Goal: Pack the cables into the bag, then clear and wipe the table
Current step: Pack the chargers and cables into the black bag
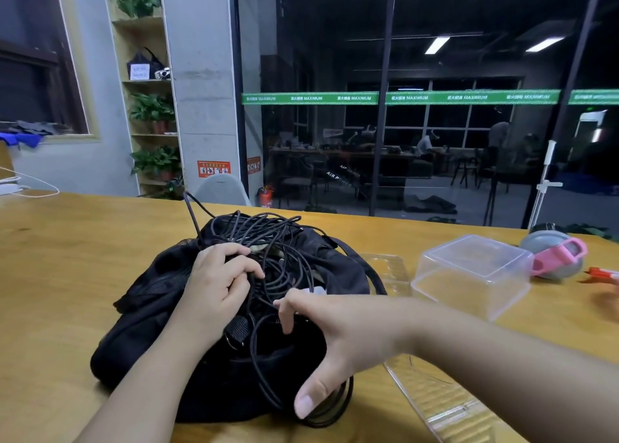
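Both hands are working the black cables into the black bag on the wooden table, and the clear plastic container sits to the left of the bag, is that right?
Not quite: the head view shows the clear plastic container to the right of the black bag, not the left. The rest holds: both hands, left and right, are on the black cables at the bag on the wooden table.

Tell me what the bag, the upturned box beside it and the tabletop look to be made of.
Bag: black woven fabric, matte, with a mesh-like panel on the left; it slumps and creases. Upturned box: clear thin plastic, glossy, the table showing through. Tabletop: wood or wood-look laminate, smooth yellowish surface with faint grain; which one is unclear.
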